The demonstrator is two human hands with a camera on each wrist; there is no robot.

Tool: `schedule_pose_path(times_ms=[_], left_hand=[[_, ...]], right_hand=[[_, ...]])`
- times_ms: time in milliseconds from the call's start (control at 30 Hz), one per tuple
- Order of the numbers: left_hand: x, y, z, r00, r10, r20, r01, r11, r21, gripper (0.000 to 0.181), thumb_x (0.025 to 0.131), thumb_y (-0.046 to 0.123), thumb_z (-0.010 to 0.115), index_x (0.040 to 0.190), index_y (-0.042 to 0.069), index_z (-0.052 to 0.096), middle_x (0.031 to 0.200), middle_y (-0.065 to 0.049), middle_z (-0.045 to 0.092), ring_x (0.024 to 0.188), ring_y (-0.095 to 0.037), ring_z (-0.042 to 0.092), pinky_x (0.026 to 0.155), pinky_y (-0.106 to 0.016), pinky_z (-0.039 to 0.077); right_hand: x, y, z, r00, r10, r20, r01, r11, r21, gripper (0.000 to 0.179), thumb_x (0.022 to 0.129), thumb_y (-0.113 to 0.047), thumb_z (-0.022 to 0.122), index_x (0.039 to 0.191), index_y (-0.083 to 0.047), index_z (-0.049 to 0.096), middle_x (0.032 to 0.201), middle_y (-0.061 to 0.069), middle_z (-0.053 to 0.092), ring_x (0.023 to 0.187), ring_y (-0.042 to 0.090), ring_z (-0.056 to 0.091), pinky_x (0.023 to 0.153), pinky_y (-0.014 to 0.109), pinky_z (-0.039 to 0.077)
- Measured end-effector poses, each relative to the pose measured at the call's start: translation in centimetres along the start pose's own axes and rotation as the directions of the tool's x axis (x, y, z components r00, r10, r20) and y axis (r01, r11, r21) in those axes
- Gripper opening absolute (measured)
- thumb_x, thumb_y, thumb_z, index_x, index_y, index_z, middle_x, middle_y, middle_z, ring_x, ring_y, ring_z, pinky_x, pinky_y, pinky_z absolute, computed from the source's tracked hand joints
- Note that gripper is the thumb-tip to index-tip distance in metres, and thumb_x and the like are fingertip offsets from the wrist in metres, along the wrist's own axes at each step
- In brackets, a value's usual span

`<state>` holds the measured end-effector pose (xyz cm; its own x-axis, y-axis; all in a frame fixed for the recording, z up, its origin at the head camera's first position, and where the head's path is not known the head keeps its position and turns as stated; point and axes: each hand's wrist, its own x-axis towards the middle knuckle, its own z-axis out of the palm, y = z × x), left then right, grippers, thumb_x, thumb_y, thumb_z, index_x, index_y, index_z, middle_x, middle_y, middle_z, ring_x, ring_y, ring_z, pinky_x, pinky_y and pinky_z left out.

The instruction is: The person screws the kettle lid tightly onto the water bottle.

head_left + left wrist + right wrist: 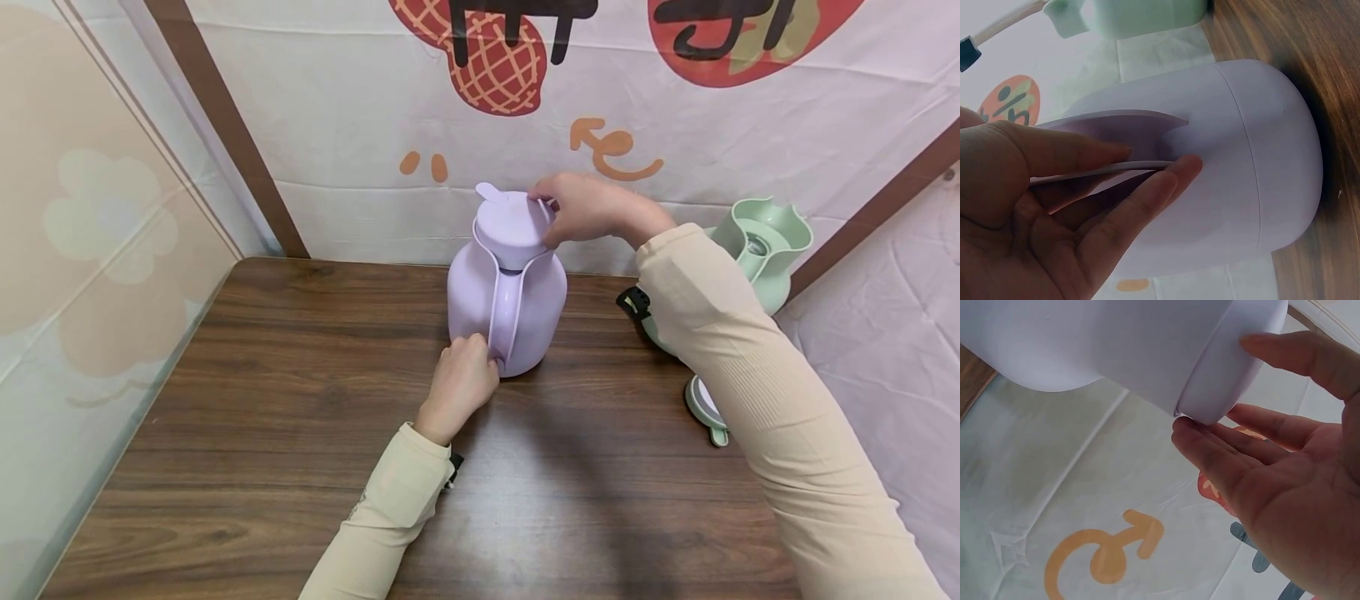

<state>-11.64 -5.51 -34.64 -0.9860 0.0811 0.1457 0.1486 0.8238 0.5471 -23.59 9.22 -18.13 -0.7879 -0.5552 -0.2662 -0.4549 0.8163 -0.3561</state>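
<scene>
A lilac thermos jug point(468, 287) stands upright against the back wall, its handle facing me. My left hand point(465, 375) grips the lower part of that handle; in the left wrist view, thumb and fingers pinch the handle's edge point(1141, 165). The round lilac lid point(513, 221) sits on the jug's mouth, slightly tilted, its tab pointing up and left. My right hand point(588, 207) holds the lid's right side between thumb and fingers. From the right wrist view, the fingertips point(1188, 428) touch the lid's lower edge. Whether the lid is fully seated I cannot tell.
To the right, partly behind my right forearm, stands a light green jug point(772, 275) with its mouth uncovered. A green lid point(703, 404) lies on the wooden table point(300, 433) in front of it. Printed cloth walls point(337, 125) border the table at the back and sides.
</scene>
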Motion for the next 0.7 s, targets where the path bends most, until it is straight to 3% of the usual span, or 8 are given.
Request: schedule_pose_path(times_ms=[133,400,700], left_hand=[[0.04,0.05,-0.03,1.0,-0.003,0.005,0.003,1.0,-0.002,0.013,0.074,-0.001,0.057,0.061,-0.002,0.054,0.062,-0.019,0.057,0.057,-0.038,0.058,0.054,-0.047,0.045],[0.02,0.03,-0.04,1.0,-0.002,0.002,0.002,1.0,-0.004,0.014,0.074,-0.001,0.058,0.061,-0.002,0.054,0.063,-0.02,0.058,0.057,-0.038,0.058,0.054,-0.047,0.045],[-0.02,-0.04,0.01,1.0,-0.001,-0.002,0.001,1.0,0.0,0.014,0.074,0.0,0.059,0.061,-0.002,0.055,0.063,-0.02,0.058,0.057,-0.039,0.058,0.055,-0.047,0.045]], right_hand=[[-0.04,0.03,0.07,1.0,-0.006,-0.007,0.006,1.0,-0.003,0.05,0.075,-0.004,0.061,0.124,0.002,0.049,0.11,0.015,0.051,0.095,0.025,0.044,0.082,0.036,0.036],[-0.21,-0.01,0.3,0.998,-0.044,-0.04,0.043,0.999,-0.025,0.026,0.074,-0.007,0.066,0.097,0.0,0.057,0.087,0.01,0.053,0.08,0.022,0.046,0.069,0.032,0.036],[-0.43,-0.13,0.36,0.998,-0.007,-0.067,0.002,0.998,-0.069,0.026,0.075,-0.012,0.069,0.096,-0.001,0.059,0.082,0.009,0.051,0.077,0.022,0.045,0.067,0.032,0.035]])
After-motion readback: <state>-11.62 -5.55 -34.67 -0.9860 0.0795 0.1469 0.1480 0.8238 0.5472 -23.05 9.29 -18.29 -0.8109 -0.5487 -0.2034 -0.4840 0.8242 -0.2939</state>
